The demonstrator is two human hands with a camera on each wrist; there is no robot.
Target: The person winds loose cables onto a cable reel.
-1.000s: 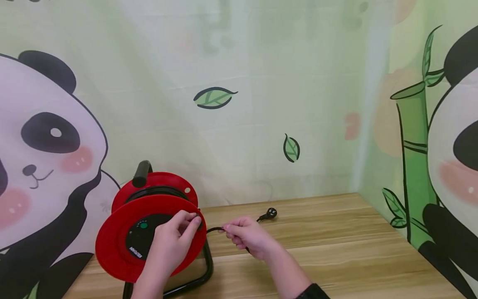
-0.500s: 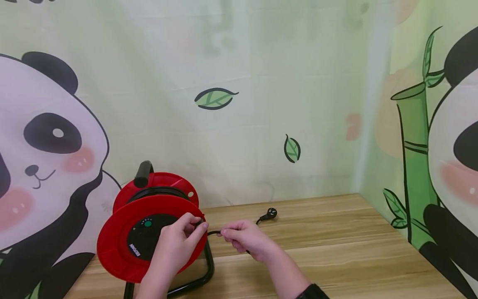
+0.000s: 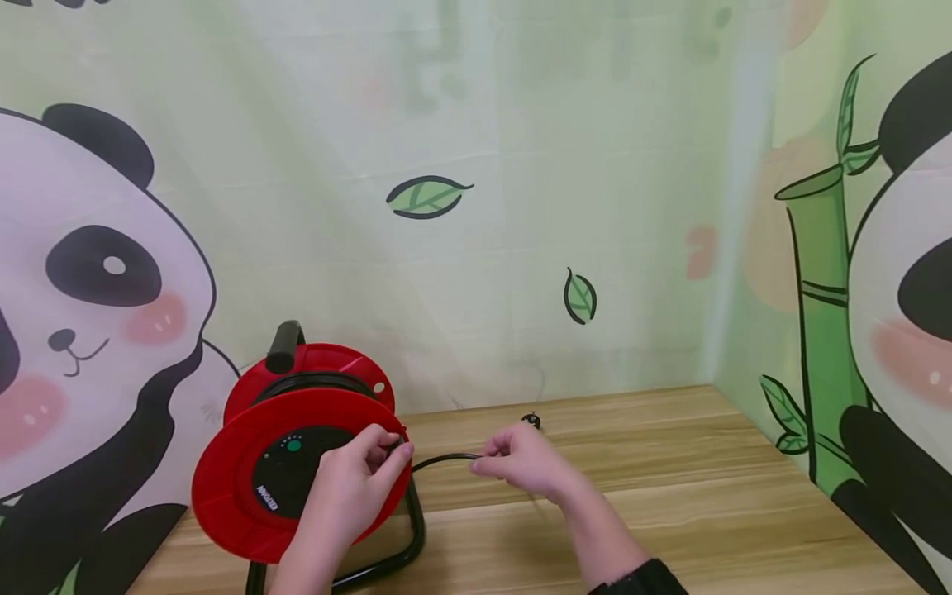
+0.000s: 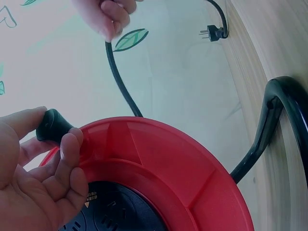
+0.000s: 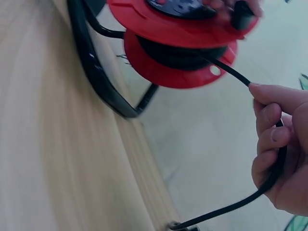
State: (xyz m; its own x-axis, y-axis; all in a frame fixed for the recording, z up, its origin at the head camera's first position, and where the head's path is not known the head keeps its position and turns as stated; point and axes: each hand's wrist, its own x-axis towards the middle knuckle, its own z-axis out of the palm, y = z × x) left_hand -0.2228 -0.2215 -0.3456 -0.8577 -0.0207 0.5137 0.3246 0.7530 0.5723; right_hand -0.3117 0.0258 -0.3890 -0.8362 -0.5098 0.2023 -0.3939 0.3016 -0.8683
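Note:
A red cable reel (image 3: pixel 223 487) stands on a black tube frame (image 3: pixel 412 529), with black cable wound between its two discs. My left hand (image 3: pixel 345 487) pinches the black crank knob (image 4: pixel 52 126) at the rim of the front disc. To the right of the reel, my right hand (image 3: pixel 524 459) grips the black cable (image 3: pixel 446 456), which runs taut-looking from the drum to thumb and fingers. In the right wrist view the cable (image 5: pixel 231 208) passes through the curled fingers and on down. Its plug (image 4: pixel 212 32) lies on the table, partly behind my right hand in the head view.
The reel's black carrying handle (image 3: pixel 285 345) sticks up at the back. The wooden table (image 3: pixel 640 496) ends against a cloth backdrop (image 3: pixel 491 248) printed with pandas, leaves and bamboo.
My right hand has moved right, away from the reel, and a longer stretch of cable shows between them. The left hand and knob moved slightly down and right at first, then held still.

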